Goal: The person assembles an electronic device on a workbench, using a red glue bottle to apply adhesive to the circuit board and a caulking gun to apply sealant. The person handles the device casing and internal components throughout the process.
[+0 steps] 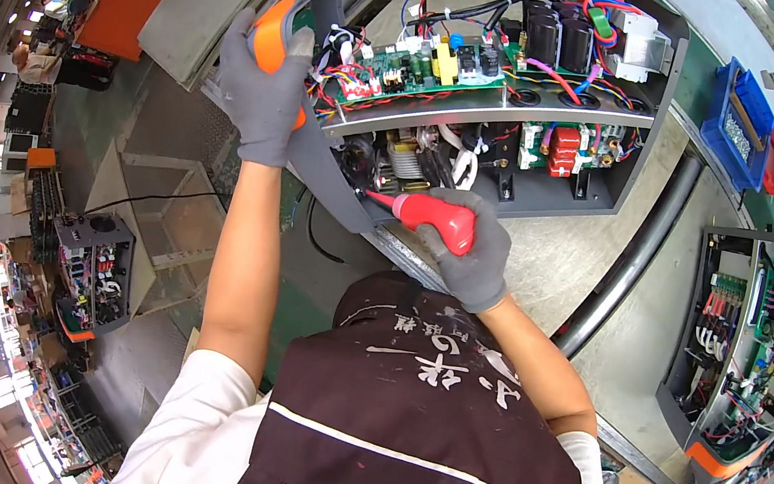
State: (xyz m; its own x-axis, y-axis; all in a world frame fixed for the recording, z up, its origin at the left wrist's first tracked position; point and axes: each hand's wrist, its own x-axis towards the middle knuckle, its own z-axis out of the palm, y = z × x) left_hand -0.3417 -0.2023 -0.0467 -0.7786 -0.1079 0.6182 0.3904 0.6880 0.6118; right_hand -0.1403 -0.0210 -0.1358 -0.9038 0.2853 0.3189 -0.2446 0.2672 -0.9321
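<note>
My gloved left hand (268, 81) is closed round the orange-trimmed grey end panel (295, 6) of an opened machine housing. My gloved right hand (473, 256) grips a red tool (439, 218) with a thick rounded body and a thin tip; its exact kind is not clear. The tip touches or nearly touches the grey lower edge of the panel. Inside the housing, a green circuit board (414, 69) with coloured wires lies on the upper shelf. A wound coil (407, 159) and a red component block (563, 150) sit in the lower compartment.
The housing rests on a metal work surface with rollers (630, 255). A blue bin (735, 125) of small metal parts stands at the far right. Another opened machine (730, 347) is to the right, and one more (94, 272) stands on the left. A dark cable (161, 196) crosses the left side.
</note>
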